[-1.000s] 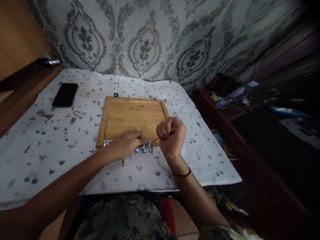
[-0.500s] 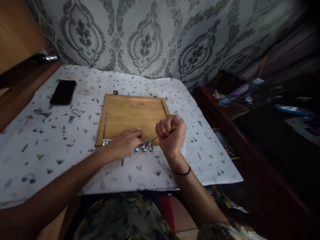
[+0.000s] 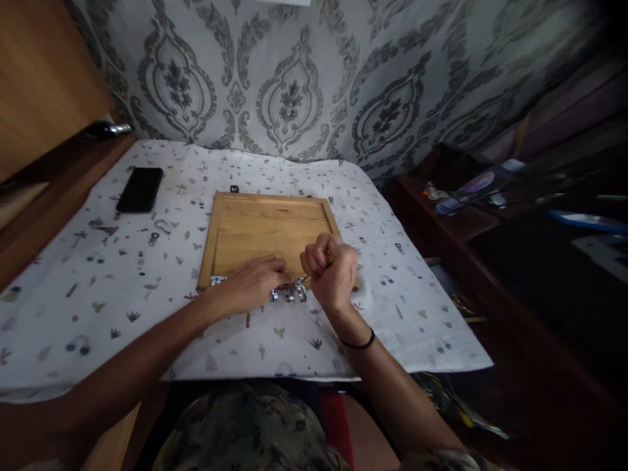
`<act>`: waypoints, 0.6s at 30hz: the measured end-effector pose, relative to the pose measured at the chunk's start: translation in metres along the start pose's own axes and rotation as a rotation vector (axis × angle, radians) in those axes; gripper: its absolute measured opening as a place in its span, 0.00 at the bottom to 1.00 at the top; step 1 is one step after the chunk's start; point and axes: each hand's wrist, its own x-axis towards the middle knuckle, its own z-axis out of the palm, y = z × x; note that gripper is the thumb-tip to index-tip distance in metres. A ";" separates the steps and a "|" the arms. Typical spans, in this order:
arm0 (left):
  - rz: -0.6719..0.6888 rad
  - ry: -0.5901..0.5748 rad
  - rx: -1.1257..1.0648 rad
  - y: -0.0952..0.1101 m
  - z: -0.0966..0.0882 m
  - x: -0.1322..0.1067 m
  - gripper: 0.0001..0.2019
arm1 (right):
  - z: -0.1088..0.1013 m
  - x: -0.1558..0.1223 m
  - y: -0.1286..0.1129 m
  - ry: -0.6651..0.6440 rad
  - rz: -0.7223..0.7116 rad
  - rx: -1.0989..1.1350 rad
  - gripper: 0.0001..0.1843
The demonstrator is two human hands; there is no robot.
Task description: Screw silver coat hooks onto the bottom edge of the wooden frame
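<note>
A framed wooden board (image 3: 267, 226) lies flat on the patterned white cloth. Along its front edge runs a silver metal hook rail (image 3: 301, 290), whose middle is covered by my left hand (image 3: 255, 282). That hand is closed, with its fingertips pressed on the rail at the board's edge. My right hand (image 3: 333, 271) is a fist around a screwdriver (image 3: 330, 260) with a yellow handle. The screwdriver's thin shaft slants down to the left and reaches the rail's right end; its tip is too small to make out.
A black phone (image 3: 140, 190) lies at the back left of the cloth (image 3: 161, 314). Small dark metal clasps (image 3: 234, 189) show at the board's far edge. On the dark furniture to the right lies a clear bottle (image 3: 478, 186). A patterned curtain (image 3: 289, 98) hangs behind.
My view has shifted, so the table appears slightly lower and further right. Against the board, my right fist has turned and moved a little left with the screwdriver. My left hand stays put.
</note>
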 end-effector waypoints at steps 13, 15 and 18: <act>-0.202 0.335 0.160 -0.034 -0.036 -0.087 0.18 | -0.004 0.003 0.007 -0.008 0.004 0.046 0.28; -0.297 0.489 0.142 -0.052 -0.037 -0.116 0.19 | -0.006 0.002 0.009 -0.009 0.014 0.049 0.27; -0.539 0.673 0.176 -0.081 -0.040 -0.159 0.18 | -0.010 0.002 0.012 -0.024 0.019 0.056 0.26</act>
